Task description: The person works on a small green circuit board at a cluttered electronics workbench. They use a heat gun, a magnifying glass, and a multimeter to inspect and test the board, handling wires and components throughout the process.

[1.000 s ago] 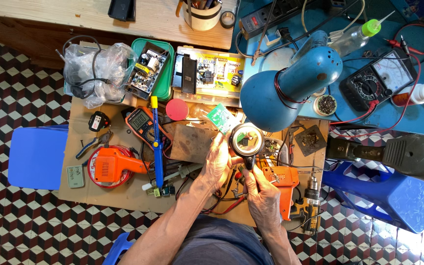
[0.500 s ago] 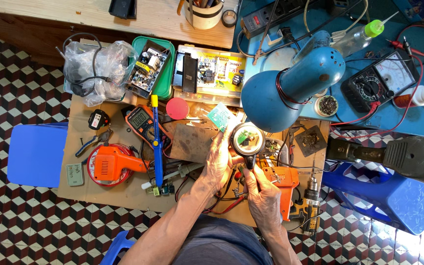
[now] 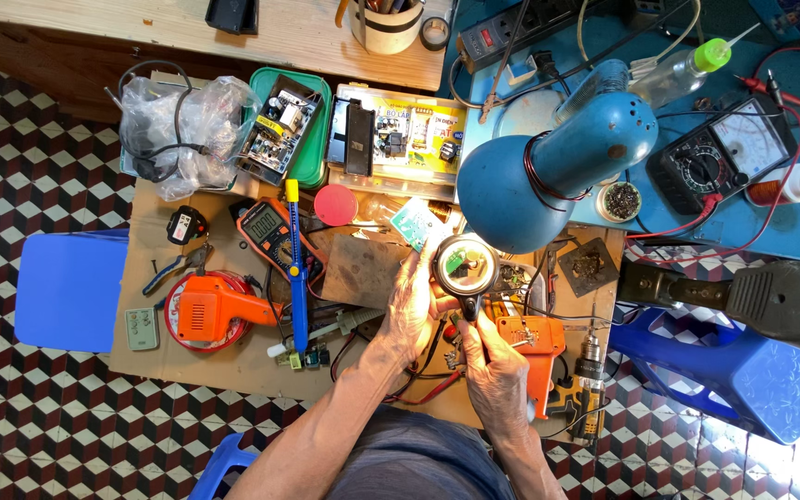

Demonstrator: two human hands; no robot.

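Looking down from the head camera, a messy brown cardboard work top (image 3: 233, 356) is seen from above. The left hand (image 3: 411, 310) is curled, with its fingers closed around the rim of a round black magnifying glass (image 3: 465, 266). The right hand (image 3: 494, 380) is closed in a grip around the black handle of that magnifying glass. The glass is held flat, facing up at the camera, just above the middle of the work top. Its long axis runs from the round lens down along the handle, toward the person's body. A small green circuit board (image 3: 412, 224) is seen just beside the left fingertips; whether it is touched cannot be told.

A big blue desk lamp (image 3: 548, 162) hangs close over the magnifying glass, on its upper right, and hides part of the table behind it. An orange glue gun (image 3: 218, 310) is lying on a red round thing at the left. A long blue and yellow soldering tool (image 3: 297, 268) is lying next to an orange hand meter (image 3: 268, 230). A black dial meter with red wires (image 3: 719, 153) is sitting on the blue table at the right. An orange and black drill (image 3: 548, 366) is lying just beside the right hand.
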